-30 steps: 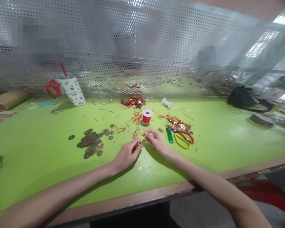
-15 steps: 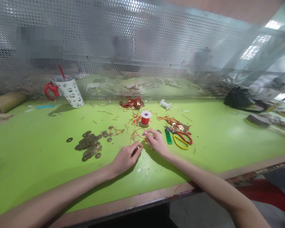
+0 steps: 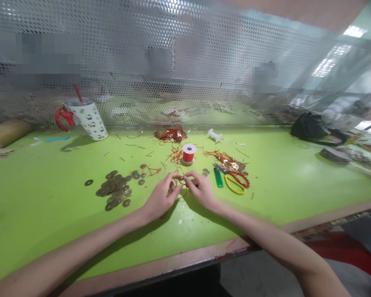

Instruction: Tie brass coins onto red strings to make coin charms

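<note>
You can read no lettering, brand, number or sign anywhere here. The tumbler (image 3: 92, 119) at the left of your frame bears small printed motifs, too small to make out. Any markings on the holed coins (image 3: 114, 187) left of centre, or on the green lighter (image 3: 218, 177) right of centre, are too blurred for you to read.

The person's left hand (image 3: 161, 198) has risen to meet the right hand (image 3: 200, 190); the red cord (image 3: 182, 182) now loops between the 2, dipping below their fingertips.
</note>
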`<state>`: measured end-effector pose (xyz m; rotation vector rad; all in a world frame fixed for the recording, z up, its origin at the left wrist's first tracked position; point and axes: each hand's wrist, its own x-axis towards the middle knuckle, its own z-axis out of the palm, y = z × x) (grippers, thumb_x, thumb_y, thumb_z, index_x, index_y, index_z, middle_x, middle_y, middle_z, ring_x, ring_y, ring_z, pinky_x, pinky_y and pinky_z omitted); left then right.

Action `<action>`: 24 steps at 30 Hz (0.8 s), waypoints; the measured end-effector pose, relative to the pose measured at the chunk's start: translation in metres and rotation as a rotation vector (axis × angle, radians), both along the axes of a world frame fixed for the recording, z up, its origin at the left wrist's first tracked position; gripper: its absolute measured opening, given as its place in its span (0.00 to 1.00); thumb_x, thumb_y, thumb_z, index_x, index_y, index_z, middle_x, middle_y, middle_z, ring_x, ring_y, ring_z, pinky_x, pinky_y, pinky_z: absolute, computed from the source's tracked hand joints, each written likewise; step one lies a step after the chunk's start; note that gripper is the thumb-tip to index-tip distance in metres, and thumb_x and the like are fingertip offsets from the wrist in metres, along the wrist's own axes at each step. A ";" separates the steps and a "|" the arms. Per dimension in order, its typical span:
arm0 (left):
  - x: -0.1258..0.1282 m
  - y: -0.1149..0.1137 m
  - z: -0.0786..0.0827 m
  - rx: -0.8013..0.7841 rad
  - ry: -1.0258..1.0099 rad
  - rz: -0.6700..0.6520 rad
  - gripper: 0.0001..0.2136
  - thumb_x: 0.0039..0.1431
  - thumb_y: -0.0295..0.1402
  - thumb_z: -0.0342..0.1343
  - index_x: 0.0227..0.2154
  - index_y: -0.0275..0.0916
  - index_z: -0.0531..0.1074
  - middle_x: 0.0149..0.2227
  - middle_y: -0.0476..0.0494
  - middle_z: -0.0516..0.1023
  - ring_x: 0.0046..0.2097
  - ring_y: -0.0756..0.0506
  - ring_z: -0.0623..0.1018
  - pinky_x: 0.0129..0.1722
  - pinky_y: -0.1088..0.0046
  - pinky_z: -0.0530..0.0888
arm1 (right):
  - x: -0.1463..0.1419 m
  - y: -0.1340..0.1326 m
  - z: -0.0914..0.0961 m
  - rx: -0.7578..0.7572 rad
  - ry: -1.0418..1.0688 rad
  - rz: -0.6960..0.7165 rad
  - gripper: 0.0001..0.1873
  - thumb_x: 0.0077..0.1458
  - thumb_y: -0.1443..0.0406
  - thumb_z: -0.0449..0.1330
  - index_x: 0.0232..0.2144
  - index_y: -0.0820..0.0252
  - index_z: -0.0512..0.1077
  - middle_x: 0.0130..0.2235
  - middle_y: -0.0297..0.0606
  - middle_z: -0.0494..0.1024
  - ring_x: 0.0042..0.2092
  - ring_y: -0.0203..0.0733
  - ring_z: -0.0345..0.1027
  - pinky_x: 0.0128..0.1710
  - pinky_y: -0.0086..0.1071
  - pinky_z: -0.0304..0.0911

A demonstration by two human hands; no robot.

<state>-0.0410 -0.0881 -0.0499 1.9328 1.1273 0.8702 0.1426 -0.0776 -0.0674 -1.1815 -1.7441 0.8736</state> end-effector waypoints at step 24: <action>0.005 0.004 -0.017 -0.323 -0.306 -0.043 0.13 0.58 0.42 0.61 0.34 0.35 0.78 0.28 0.46 0.77 0.29 0.49 0.70 0.30 0.73 0.64 | -0.003 -0.005 -0.008 -0.273 0.238 0.106 0.19 0.63 0.48 0.56 0.38 0.58 0.67 0.18 0.23 0.61 0.18 0.32 0.53 0.17 0.25 0.45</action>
